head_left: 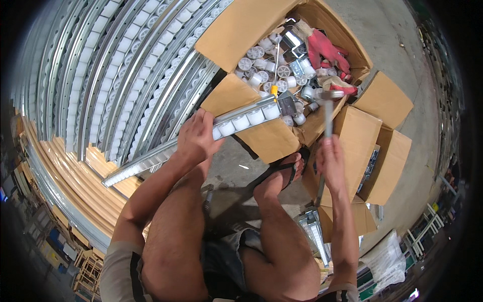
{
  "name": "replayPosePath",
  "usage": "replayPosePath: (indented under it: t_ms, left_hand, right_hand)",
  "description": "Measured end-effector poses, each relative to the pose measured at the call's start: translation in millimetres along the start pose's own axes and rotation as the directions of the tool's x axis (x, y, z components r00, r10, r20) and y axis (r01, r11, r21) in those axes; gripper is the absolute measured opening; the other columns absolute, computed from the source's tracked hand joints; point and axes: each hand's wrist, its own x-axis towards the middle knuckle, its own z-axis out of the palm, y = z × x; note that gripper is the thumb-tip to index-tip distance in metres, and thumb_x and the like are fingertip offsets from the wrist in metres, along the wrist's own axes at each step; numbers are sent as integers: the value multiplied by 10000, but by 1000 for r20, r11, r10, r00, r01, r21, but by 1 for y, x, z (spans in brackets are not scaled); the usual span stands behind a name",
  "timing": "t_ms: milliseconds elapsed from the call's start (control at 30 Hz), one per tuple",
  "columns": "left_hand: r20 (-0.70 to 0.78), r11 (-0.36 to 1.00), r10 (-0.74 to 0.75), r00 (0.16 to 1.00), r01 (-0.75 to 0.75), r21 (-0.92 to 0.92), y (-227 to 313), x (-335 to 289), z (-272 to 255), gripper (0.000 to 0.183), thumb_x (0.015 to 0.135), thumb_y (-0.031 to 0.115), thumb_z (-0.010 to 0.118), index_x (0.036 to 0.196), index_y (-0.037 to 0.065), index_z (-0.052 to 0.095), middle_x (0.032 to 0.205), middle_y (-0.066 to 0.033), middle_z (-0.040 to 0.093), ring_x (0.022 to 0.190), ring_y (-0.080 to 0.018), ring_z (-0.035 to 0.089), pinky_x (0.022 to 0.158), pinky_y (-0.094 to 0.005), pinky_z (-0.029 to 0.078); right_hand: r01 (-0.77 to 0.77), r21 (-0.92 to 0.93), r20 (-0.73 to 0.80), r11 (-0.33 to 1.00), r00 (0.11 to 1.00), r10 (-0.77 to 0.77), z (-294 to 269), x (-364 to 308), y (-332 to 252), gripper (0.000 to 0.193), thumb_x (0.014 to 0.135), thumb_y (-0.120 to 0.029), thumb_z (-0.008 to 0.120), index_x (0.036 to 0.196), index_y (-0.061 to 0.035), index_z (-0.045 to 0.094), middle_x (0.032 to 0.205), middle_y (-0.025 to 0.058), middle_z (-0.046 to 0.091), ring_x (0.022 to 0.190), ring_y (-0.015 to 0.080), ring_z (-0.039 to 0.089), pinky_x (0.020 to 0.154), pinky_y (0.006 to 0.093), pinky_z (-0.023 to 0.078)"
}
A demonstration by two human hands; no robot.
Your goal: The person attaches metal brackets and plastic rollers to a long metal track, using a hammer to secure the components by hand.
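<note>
My left hand [196, 135] is closed around a metal roller track [241, 121] with a row of white rollers. The track slants from the stacked tracks at lower left up to the large open carton. At its upper right end is a grey metal bracket [288, 104]; whether it is fixed on, I cannot tell. My right hand [329, 158] grips a hammer [329, 113] by its handle, with the slightly blurred head raised to the right of the bracket, apart from it.
The large carton [229, 95] holds loose white wheels [255, 79], red gloves [324, 50] and a thin tool with a yellow end [274, 90]. A smaller open carton [357, 146] stands at right. Long roller tracks [126, 60] are stacked at left. Short metal pieces [314, 231] lie beside my leg.
</note>
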Motion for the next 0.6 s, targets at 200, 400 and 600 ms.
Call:
replayPosePath:
  t_ms: [200,400,600]
  left_hand:
    - [50,998,65,997,-64,-28,-2,4,-5,510,720,257,834,1063,37,527,978,-164,591,890,-389,622,741,-462,505]
    - [102,999,10,995,-6,-43,-9,5,-4,473,740,281,812,1038,40,535,941,-163,616,862,-384,642,710,-461,515]
    - [138,999,-41,990,45,-25,-9,8,-6,469,760,316,818,1029,49,542,943,-148,627,848,-368,656,687,-453,523]
  right_hand:
    - [65,-60,112,996,992,-58,-12,11,-5,276,1099,-339,467,962,-105,521,664,-63,413,550,38,373,476,225,308]
    - [3,69,29,998,1000,-5,-12,18,-3,294,1091,-364,485,920,-125,495,670,-59,418,552,32,368,465,206,316]
    - [97,-43,111,994,990,-91,-8,5,-3,272,1090,-329,501,927,-111,505,660,-76,409,545,26,360,473,211,303]
